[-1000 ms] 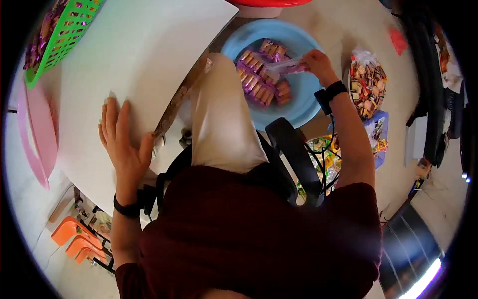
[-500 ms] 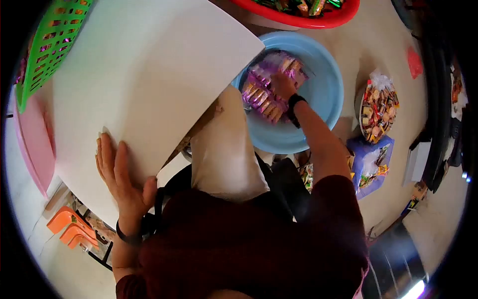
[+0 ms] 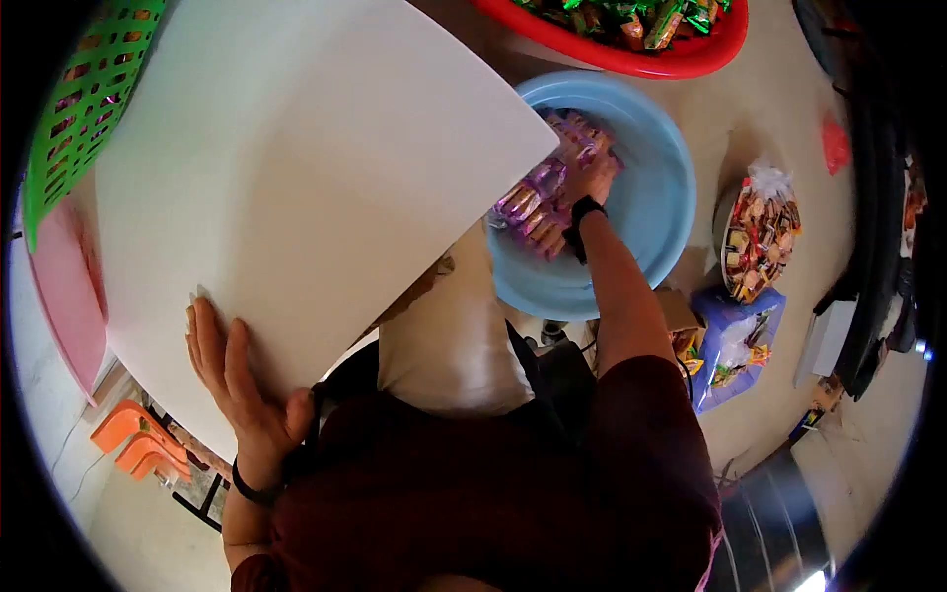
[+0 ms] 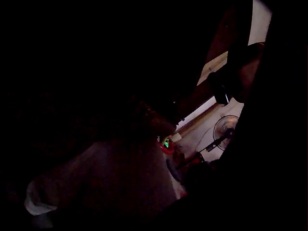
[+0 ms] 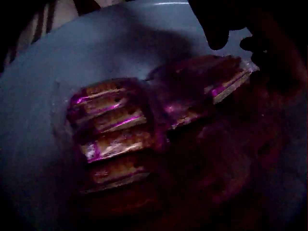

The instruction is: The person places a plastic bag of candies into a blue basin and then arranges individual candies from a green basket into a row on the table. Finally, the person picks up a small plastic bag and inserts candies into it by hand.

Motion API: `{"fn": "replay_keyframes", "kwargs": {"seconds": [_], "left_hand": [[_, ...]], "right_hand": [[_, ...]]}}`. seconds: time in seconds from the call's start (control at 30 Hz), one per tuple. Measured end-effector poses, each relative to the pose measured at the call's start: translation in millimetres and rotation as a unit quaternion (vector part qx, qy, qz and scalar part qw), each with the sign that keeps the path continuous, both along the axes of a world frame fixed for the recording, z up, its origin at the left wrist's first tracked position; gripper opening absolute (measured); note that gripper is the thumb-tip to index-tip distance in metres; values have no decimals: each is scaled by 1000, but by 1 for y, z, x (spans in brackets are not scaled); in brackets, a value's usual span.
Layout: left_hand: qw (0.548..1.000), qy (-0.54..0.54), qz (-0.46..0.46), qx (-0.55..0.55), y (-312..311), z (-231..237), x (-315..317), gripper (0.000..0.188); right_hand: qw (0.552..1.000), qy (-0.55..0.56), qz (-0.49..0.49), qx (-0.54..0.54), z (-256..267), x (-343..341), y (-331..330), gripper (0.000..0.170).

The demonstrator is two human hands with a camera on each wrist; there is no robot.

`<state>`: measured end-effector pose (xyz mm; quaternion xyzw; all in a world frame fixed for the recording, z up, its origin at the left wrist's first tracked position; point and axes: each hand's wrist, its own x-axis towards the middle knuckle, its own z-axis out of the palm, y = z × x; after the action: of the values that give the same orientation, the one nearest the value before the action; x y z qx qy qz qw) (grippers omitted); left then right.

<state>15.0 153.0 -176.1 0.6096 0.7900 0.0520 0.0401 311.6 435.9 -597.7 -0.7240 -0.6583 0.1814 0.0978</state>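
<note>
Purple-wrapped snack packs (image 3: pixel 534 205) lie in a light blue basin (image 3: pixel 659 187) in the head view. My right hand (image 3: pixel 590 182) is down in the basin over these packs; whether its fingers grip one cannot be told. The right wrist view shows a row of wrapped packs (image 5: pixel 118 139) close up, with dark fingers (image 5: pixel 219 36) above them. On the white table (image 3: pixel 326 128), my left hand (image 3: pixel 235 380) rests flat with its fingers straight and holds nothing. The left wrist view is mostly dark.
A red basin (image 3: pixel 681 67) of green-wrapped snacks stands beyond the blue one. At the right are a bag of mixed snacks (image 3: pixel 762 242) and a purple box (image 3: pixel 715 380). A green basket (image 3: pixel 74 133) and a pink basin (image 3: pixel 71 296) are at the left.
My right hand has gone from the basin's right side, where it held clear plastic, down onto the packs. The view has shifted, showing more of the red basin. My left hand stays on the table.
</note>
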Motion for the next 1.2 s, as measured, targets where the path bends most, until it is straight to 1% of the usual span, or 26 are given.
{"fn": "replay_keyframes", "kwargs": {"seconds": [0.07, 0.13, 0.2, 0.23, 0.33, 0.4, 0.47, 0.53, 0.6, 0.67, 0.7, 0.73, 0.83, 0.93, 0.97, 1.0, 1.03, 1.07, 1.13, 1.2], "left_hand": [[1000, -4, 10, -2, -1, 0, 1, 71], [1000, -2, 12, 4, -2, -3, 0, 73], [1000, -1, 12, 3, -3, -3, -1, 74], [1000, 0, 12, 0, -2, -2, 0, 74], [1000, -1, 17, 0, -3, -2, 1, 75], [1000, -3, 18, 0, -3, -2, 1, 76], [1000, -5, 18, -5, -3, -2, 0, 77], [1000, 0, 22, -18, -3, -1, 0, 77], [999, 2, 23, -26, -3, -1, 0, 77], [999, 2, 21, -29, -3, 0, 0, 77], [999, -4, 21, -26, -4, 0, 1, 77], [999, -11, 20, -22, -5, 0, 0, 77], [999, -15, 19, -24, -4, 0, 0, 76], [999, -28, 35, -29, -2, 1, 4, 75], [998, -36, 41, -29, -1, 1, 5, 75], [998, -36, 40, -27, -1, 1, 5, 75], [998, -36, 39, -23, -2, -1, 4, 75], [998, -36, 38, -19, -3, -2, 3, 75], [998, -32, 41, -24, -3, -1, 3, 75], [998, -32, 45, -27, -4, -1, 4, 76]], "right_hand": [[992, 5, 52, 118, -3, 0, 11, 38], [984, 42, 140, 105, -4, 1, 23, 37], [983, 61, 174, -29, 0, -3, 19, 32], [975, 70, 189, -95, 1, -7, 16, 30], [973, 122, 159, -113, -11, -11, -5, 25], [963, 225, 84, -124, -49, -7, -8, 25], [963, 221, 67, -142, -57, -5, -7, 25], [973, 111, 109, -169, -25, -11, 3, 26], [982, 66, 140, -111, 33, -25, 5, 29], [989, 32, 110, -96, 36, -28, 2, 33], [992, 19, 64, -110, 15, -25, -1, 35], [992, 5, 18, -123, 4, -23, -1, 38], [957, 106, -88, -254, -12, -5, 8, 46], [971, 201, -67, -109, -27, 12, 16, 46], [976, 196, -80, -49, -49, 18, 16, 44], [978, 190, -91, 12, -84, 27, 12, 42], [975, 183, -102, 74, -103, 32, 11, 40], [982, 146, -97, 73, -98, 29, 7, 41], [991, 71, -86, 68, -69, 10, -10, 42], [988, 127, -81, -45, -44, -9, -13, 41]]}}
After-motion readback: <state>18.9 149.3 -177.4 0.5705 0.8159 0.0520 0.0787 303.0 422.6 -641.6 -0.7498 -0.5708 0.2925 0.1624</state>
